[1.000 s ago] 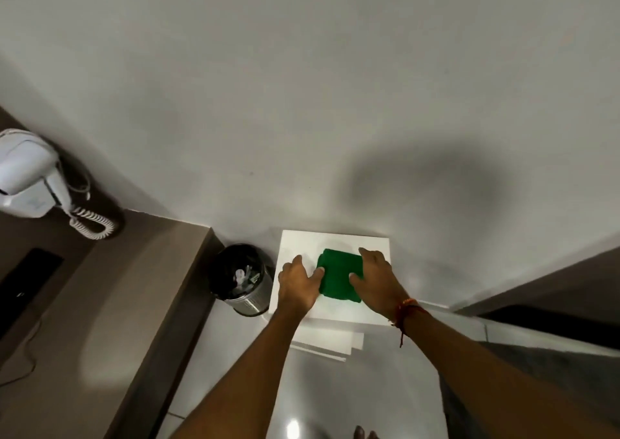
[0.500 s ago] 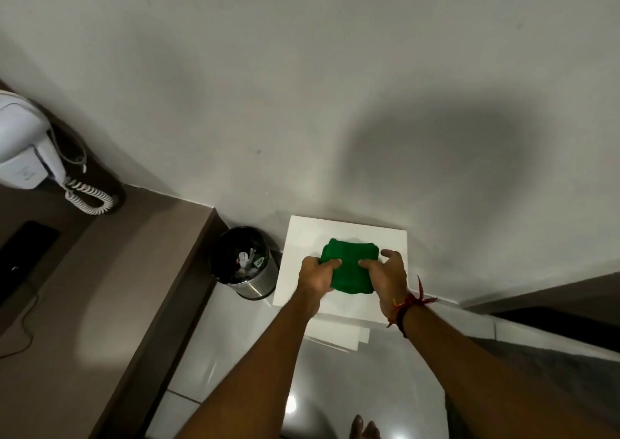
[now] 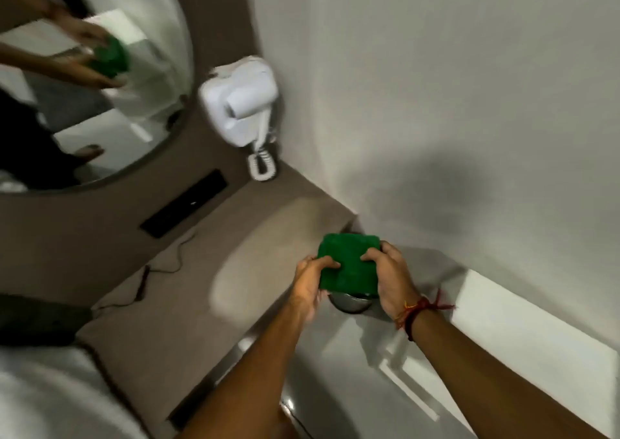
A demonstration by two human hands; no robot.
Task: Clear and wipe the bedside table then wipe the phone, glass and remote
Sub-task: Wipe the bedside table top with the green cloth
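Note:
A folded green cloth (image 3: 349,264) is held in the air between both hands, above the metal bin (image 3: 350,302), which it mostly hides. My left hand (image 3: 310,286) grips its left edge and my right hand (image 3: 391,279) grips its right edge; a red thread band circles the right wrist. The white bedside table (image 3: 523,334) lies to the right, below my right forearm, with nothing on its visible top. No phone, glass or remote is in view.
A brown counter (image 3: 188,304) runs along the left with a thin black cable (image 3: 157,281) on it. A white wall-mounted hair dryer (image 3: 240,106) with coiled cord hangs above. A round mirror (image 3: 84,79) reflects my hands and cloth. A white basin (image 3: 43,401) sits at bottom left.
Both hands lifted the green cloth off the white table and carried it left, over the bin. The view swung left and up, bringing in the mirror and counter.

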